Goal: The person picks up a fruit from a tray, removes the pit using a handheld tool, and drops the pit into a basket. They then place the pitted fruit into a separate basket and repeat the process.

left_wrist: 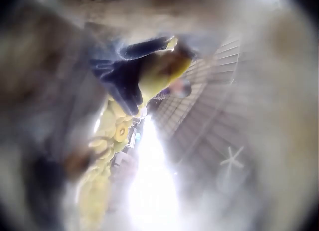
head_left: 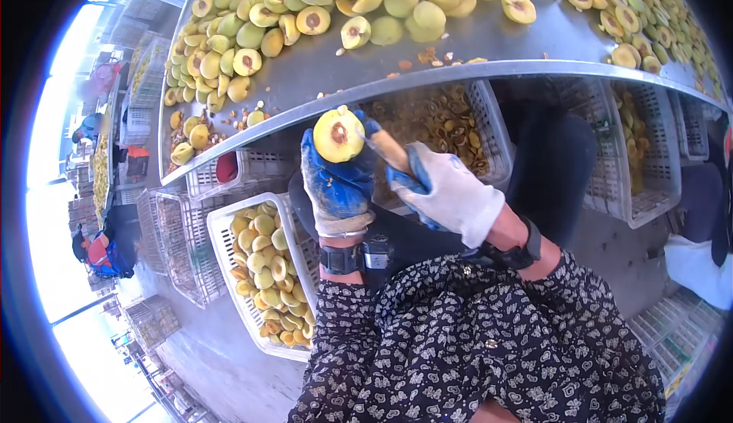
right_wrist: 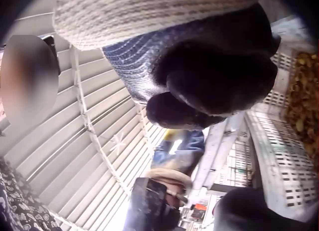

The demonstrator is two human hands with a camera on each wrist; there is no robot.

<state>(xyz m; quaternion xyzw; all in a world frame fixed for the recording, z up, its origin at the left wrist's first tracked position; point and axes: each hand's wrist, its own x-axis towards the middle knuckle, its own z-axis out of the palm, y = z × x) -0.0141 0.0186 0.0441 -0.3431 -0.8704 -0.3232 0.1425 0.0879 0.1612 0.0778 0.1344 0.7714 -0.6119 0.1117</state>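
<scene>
In the head view the left hand (head_left: 338, 182), in a blue-coated glove, holds a halved yellow-green fruit (head_left: 338, 136), its cut face with a brown pit hollow turned up. The left wrist view shows the gloved fingers (left_wrist: 124, 81) round the fruit (left_wrist: 164, 70). Just right of the fruit, the right hand (head_left: 450, 188), in a white and blue glove, grips a wooden handle (head_left: 388, 150) whose far end lies close to the fruit; its tip cannot be made out. Curled dark fingers (right_wrist: 214, 86) of the right hand fill the upper right wrist view.
A metal table (head_left: 366, 53) bears piles of halved fruit (head_left: 252, 33). Below its edge stands a crate (head_left: 500, 137) of brown pieces. A white crate (head_left: 221, 232) of fruit halves is at the left, more crates (head_left: 657, 194) at the right. The person's dark-clad knee (head_left: 561, 163) is beneath the table edge.
</scene>
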